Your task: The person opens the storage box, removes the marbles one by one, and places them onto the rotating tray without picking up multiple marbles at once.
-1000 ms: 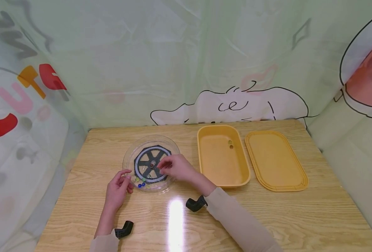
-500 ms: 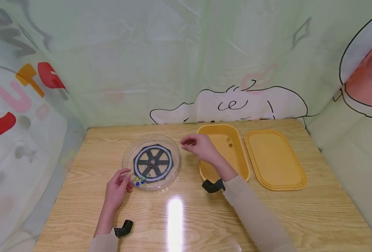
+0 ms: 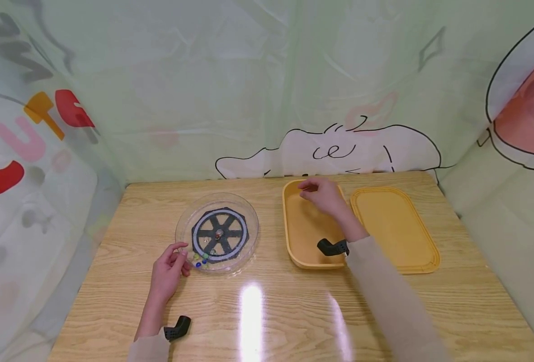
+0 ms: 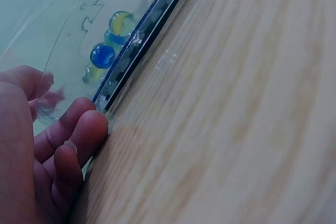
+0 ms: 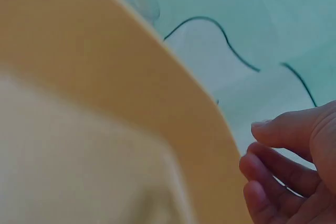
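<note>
A clear round dish (image 3: 248, 206) lies at the left of the table with a dark, spoked wheel shape showing in it. Several glass marbles, blue (image 4: 102, 55) and yellow-streaked (image 4: 122, 23), sit at its near left side. My left hand (image 3: 169, 271) rests loosely curled at that side, fingertips right at the dish's rim. My right hand (image 3: 326, 196) is over the far part of the yellow tub (image 3: 307, 236), its thumb apart from the bent fingers (image 5: 255, 195) and nothing seen between them. The hand hides part of the tub's floor.
To the right of the tub lies a flat yellow lid (image 3: 391, 226), partly covered by my right sleeve (image 3: 384, 281). A patterned curtain (image 3: 181, 100) hangs behind the wooden table (image 3: 294, 311). Black wrist cameras (image 3: 178, 328) sit at both cuffs.
My right hand has moved from over the dish, rightward and away from me, to over the tub's far part. It now covers the two marbles seen there earlier. My left hand has stayed put.
</note>
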The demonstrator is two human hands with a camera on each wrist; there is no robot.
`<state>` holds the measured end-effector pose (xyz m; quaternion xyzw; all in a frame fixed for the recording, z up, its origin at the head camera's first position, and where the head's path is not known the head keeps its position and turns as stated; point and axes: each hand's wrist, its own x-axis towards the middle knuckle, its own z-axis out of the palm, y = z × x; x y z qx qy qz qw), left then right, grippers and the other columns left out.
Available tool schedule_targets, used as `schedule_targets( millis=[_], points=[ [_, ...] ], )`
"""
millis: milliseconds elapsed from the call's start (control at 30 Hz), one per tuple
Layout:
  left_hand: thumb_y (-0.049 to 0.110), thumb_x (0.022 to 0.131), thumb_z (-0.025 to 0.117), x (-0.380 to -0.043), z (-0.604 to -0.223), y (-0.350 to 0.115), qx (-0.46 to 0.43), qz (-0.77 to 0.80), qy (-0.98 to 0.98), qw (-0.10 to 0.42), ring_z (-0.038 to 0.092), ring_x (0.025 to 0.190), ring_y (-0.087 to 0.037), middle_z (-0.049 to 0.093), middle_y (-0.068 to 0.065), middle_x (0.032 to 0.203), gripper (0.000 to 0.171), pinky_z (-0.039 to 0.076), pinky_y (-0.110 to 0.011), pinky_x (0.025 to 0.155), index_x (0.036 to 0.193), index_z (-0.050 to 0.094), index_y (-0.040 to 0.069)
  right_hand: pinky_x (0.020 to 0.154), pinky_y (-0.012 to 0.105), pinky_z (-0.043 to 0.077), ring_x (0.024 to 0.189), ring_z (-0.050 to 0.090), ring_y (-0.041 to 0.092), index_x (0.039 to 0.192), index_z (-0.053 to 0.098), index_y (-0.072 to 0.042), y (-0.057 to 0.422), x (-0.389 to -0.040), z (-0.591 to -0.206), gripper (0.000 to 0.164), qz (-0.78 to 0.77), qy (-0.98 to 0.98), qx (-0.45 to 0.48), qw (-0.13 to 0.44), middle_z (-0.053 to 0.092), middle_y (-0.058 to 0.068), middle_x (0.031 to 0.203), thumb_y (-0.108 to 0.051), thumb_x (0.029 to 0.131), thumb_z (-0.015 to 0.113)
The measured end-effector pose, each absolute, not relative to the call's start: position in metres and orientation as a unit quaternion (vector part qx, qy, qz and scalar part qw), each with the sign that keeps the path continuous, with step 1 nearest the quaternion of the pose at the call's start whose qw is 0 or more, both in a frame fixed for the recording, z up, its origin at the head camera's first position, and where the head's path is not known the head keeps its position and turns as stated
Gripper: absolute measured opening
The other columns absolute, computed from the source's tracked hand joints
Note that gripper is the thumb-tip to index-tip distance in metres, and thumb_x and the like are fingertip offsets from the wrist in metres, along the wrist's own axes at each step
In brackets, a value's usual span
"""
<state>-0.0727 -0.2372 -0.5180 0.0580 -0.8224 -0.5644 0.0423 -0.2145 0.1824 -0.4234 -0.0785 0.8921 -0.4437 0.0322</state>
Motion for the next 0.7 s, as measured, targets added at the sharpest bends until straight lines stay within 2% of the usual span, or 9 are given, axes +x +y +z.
schedule_targets(
  millis=[367,567,700],
  points=[
    [0.021,0.104,0.056,-0.072,-0.518,-0.237,0.059,-0.569,-0.819,0.039,0.062,0.056,-0.019,0.064,-0.014,0.073,0.023,0.055,-0.027,0.058,0.122,0.063,0.009,0.101,0.049,0.042,0.118,0.054,0.037,0.120,0.067,-0.001,0.198,-0.223,-0.436,0.029,-0.364,0.927,-0.063,0.062,0.062,0.021,0.126,-0.010,0.093,0.066],
    [0.016,0.104,0.055,-0.068,-0.499,-0.230,0.064,-0.566,-0.822,0.030,0.062,0.058,-0.022,0.064,-0.016,0.074,0.024,0.054,-0.026,0.059,0.124,0.062,0.005,0.093,0.048,0.044,0.104,0.055,0.036,0.118,0.066,0.005,0.202,-0.227,-0.447,0.029,-0.356,0.928,-0.082,0.069,0.064,0.023,0.117,-0.007,0.091,0.066],
    [0.010,0.103,0.054,-0.064,-0.480,-0.223,0.061,-0.559,-0.826,0.026,0.062,0.059,-0.024,0.063,-0.018,0.075,0.024,0.054,-0.027,0.060,0.124,0.060,0.001,0.090,0.047,0.046,0.100,0.056,0.035,0.119,0.066,0.006,0.203,-0.228,-0.451,0.030,-0.344,0.932,-0.081,0.081,0.065,0.024,0.115,-0.007,0.092,0.066]
  ],
)
